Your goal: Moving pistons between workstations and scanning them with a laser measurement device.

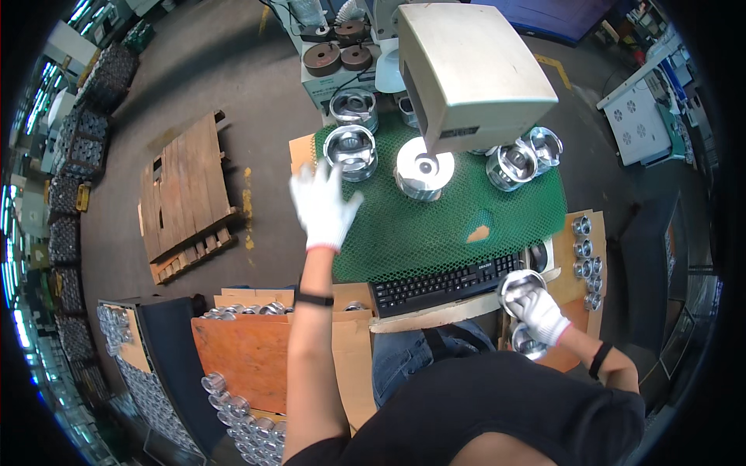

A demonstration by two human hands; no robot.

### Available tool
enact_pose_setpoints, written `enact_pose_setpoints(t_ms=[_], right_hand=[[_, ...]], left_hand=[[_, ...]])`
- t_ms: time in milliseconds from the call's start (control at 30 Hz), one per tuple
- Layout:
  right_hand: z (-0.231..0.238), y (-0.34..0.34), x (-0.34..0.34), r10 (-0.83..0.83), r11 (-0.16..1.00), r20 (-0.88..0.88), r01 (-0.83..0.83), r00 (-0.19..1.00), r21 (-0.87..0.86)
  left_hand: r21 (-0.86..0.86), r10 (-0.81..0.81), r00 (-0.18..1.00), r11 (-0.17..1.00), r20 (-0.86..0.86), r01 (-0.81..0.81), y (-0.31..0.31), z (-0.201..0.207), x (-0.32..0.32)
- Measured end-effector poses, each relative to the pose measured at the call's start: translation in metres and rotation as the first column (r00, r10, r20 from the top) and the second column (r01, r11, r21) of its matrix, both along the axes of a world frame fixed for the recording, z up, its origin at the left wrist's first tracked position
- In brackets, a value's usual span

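Observation:
My left hand (322, 208), in a white glove, is blurred at the fingertips; its fingers are spread and nothing is in them. It hovers at the left edge of the green mesh mat (404, 233), by a shiny metal piston (350, 154). At the lower right my right hand (542, 317), also gloved, is closed on a piston (514, 287) beside the keyboard tray's corner. Just below that hand lies a further piston (527, 342), partly covered. On the mat a piston (423, 169) stands with its flat round face up, under the machine's boxy beige head.
The beige machine head (482, 70) overhangs the mat. More pistons (513, 165) sit at the mat's right. A black keyboard (447, 286) and mouse (538, 256) lie along the near edge. Several pistons (583, 248) line cardboard at right. A wooden pallet (186, 194) is on the floor.

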State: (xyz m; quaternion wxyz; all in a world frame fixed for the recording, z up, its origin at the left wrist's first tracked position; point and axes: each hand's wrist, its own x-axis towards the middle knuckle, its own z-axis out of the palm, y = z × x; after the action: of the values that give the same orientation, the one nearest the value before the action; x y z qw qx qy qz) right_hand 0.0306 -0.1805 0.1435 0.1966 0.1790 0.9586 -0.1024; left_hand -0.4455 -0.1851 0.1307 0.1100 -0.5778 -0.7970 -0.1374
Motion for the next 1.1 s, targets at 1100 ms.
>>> enact_pose_setpoints(t_ms=[1100], right_hand=[[-0.018, -0.28, -0.212, 0.94, 0.307, -0.156, -0.952, 0.303, 0.005]], left_hand=[[-0.723, 0.722, -0.556, -0.112, 0.412, -0.682, -0.657, -0.118, 0.441]])
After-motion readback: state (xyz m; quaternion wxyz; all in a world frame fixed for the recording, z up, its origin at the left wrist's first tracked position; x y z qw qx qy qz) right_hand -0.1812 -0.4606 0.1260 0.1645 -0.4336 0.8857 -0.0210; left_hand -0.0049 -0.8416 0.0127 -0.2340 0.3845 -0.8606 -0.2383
